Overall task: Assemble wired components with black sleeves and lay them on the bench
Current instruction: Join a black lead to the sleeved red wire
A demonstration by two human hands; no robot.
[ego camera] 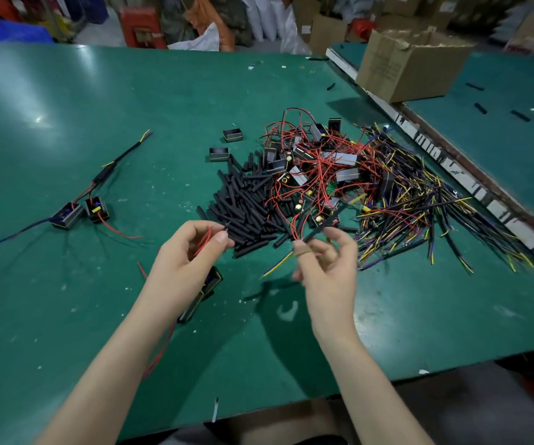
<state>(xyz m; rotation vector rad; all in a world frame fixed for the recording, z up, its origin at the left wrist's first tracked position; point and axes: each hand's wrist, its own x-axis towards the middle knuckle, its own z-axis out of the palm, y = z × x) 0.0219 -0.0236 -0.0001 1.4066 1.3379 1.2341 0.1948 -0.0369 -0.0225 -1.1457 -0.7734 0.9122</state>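
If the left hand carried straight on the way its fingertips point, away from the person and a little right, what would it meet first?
Probably the pile of black sleeves, just beyond the left hand, which pinches red wires. Depth is unclear; it might pass above them.

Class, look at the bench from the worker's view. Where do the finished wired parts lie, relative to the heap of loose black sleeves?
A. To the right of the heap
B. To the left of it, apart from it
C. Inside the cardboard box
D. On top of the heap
B: the finished wired parts lie on the green bench well left of the heap of black sleeves, with bare bench between them.
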